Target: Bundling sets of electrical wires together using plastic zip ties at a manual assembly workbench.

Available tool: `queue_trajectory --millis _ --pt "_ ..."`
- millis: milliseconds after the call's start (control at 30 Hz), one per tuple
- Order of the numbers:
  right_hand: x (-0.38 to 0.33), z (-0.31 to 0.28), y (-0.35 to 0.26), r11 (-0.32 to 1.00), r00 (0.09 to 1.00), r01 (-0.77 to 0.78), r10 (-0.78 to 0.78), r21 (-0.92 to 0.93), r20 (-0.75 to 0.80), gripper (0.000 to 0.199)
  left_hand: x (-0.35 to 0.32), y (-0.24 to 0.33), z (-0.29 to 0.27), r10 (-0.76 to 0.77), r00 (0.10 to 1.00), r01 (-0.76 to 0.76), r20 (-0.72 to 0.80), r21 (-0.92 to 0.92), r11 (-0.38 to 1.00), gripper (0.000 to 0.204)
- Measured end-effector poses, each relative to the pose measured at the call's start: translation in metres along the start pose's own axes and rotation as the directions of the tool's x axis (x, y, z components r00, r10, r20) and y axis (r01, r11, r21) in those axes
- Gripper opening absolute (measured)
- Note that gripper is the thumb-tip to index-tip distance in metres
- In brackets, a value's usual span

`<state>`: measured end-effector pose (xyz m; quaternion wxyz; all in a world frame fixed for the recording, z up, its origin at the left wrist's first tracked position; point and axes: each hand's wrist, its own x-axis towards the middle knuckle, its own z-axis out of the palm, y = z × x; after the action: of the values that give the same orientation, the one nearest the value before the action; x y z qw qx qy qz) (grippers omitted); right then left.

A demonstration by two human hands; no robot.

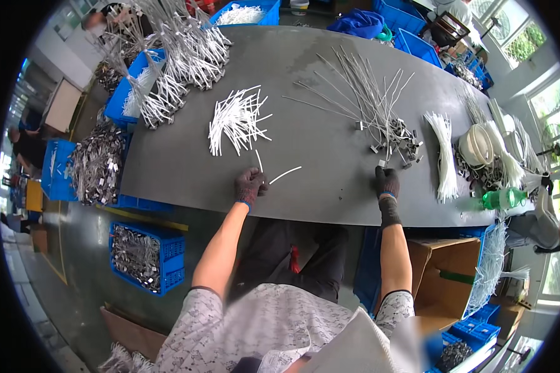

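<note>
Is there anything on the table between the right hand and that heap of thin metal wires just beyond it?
Nothing visible. The right hand already touches the near edge of the wire heap, with only bare table around it.

Two gloved hands, left (250,185) and right (386,181), rested on one grey worktable (317,143). Two loose white plastic sleeves (285,174) lay between them. One green plastic bottle (504,198) lay at the right edge. Metal wires (370,93) and small clips (407,144) were too many to count.
</note>
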<state>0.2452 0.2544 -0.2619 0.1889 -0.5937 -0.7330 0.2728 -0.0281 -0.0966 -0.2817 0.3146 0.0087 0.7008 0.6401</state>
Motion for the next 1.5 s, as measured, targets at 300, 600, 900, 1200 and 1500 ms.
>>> queue_trajectory --millis 300,600,900,1200,1500 --pt "-0.119 -0.037 0.046 0.682 0.833 -0.313 -0.137 0.661 0.536 0.034 -0.028 -0.033 0.076 0.042 0.951 -0.116 0.307 0.228 0.967 0.016" --pt "-0.378 -0.063 0.261 0.837 0.580 0.342 0.169 -0.427 0.797 0.020 0.064 0.021 0.046 0.179 0.984 -0.177 0.023 -0.043 0.983 0.012" --pt "-0.386 -0.067 0.151 0.884 0.903 0.345 -0.221 -0.315 0.368 0.019 -0.122 0.028 0.157 0.044 0.906 0.249 0.421 -0.614 0.749 0.014" --pt "-0.389 -0.111 0.130 0.761 0.832 0.379 -0.033 -0.526 0.553 0.018 -0.148 0.123 0.105 0.415 0.905 -0.351 -0.089 -0.707 0.614 0.016" --pt "-0.392 -0.096 0.195 0.816 0.807 0.324 0.027 -0.479 0.590 0.023 -0.155 0.081 0.103 0.376 0.797 -0.288 0.473 -0.251 0.924 0.020"
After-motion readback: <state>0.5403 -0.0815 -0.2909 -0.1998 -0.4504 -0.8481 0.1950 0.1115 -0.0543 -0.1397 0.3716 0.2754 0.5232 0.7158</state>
